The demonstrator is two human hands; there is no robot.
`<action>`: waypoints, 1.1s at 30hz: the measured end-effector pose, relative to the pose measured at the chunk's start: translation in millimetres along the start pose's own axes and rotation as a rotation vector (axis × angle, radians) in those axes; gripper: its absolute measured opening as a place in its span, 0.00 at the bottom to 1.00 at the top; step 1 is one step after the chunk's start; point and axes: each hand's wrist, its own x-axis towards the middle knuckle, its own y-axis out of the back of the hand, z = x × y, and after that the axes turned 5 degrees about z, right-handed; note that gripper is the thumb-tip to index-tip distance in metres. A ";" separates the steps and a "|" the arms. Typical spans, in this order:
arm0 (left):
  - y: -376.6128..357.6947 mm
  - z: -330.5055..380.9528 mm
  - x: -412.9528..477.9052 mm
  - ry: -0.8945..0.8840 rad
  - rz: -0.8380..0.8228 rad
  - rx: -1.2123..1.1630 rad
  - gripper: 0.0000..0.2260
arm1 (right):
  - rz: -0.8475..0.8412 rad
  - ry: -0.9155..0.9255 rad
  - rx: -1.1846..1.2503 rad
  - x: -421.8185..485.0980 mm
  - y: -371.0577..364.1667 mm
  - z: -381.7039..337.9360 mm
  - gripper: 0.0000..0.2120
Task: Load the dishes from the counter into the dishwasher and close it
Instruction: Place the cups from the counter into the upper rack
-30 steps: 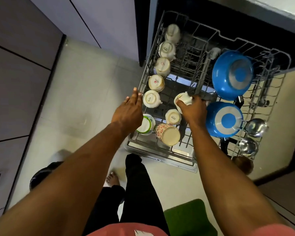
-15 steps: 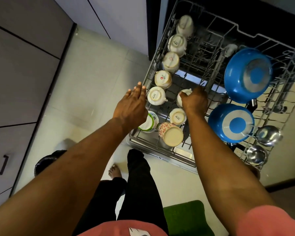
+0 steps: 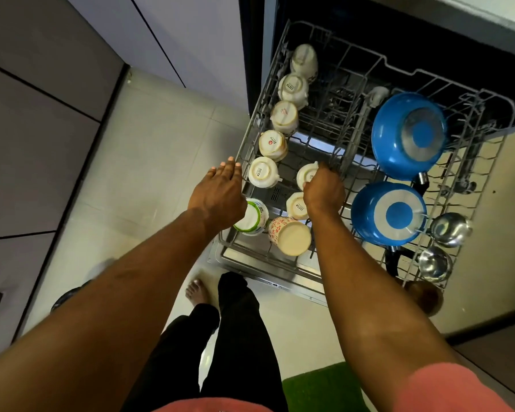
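Two hands are recorded over the pulled-out dishwasher rack [image 3: 324, 120]. Left hand [image 3: 220, 197]: fingers straight and together, palm down, stretched over the rack's left edge; nothing is held. Whether the fingertips touch the wire cannot be told. Right hand [image 3: 324, 194]: fingers are curled round a white cup [image 3: 305, 175], bottom up, near the middle of the rack, just beside the wire divider.

Five cups [image 3: 284, 115] are set bottom up in a row along the left edge, front to back. At the front left corner a green-banded cup [image 3: 252, 217] is partly covered by the left hand. Just beside it a floral cup [image 3: 290, 236] is tilted, its base turned toward the camera. A further cup [image 3: 296, 206] stands just behind the floral one, partly under the right wrist.

Right half of the rack: two blue pans [image 3: 408, 135] are placed bottom up, one behind the other. Two steel ladle bowls [image 3: 449, 228] are seen at the front right corner, handles hidden.

The rack's back end reaches to the dark dishwasher opening [image 3: 428, 55] — the lowered door [image 3: 280, 281] shows under the front edge. A green mat [image 3: 318, 388] lies on the floor below.
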 end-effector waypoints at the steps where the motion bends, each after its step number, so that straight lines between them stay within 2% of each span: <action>1: -1.8 -1.2 -2.3 -0.006 -0.001 0.001 0.30 | -0.003 -0.001 0.002 -2.3 0.6 0.8 0.18; 6: -6.3 -4.6 -14.6 -0.036 -0.044 0.027 0.32 | 0.033 -0.031 0.038 -32.8 4.9 3.4 0.28; 12: 0.8 -2.7 -38.2 -0.068 -0.047 0.082 0.33 | -0.006 -0.012 0.079 -85.7 8.2 -5.7 0.28; 16: 12.8 -6.3 -53.0 -0.085 -0.035 0.109 0.32 | -0.012 0.073 0.084 -114.1 22.8 -24.7 0.30; 24: 42.1 -14.4 -67.4 -0.128 0.060 0.085 0.31 | 0.107 0.231 0.052 -135.0 62.2 -70.4 0.32; 29: 68.2 -50.5 -77.7 -0.115 0.165 0.032 0.31 | 0.111 0.303 -0.021 -144.0 88.3 -112.0 0.33; 33: 96.5 -107.5 -81.8 -0.083 0.218 0.003 0.32 | 0.141 0.332 -0.056 -149.1 109.5 -167.8 0.34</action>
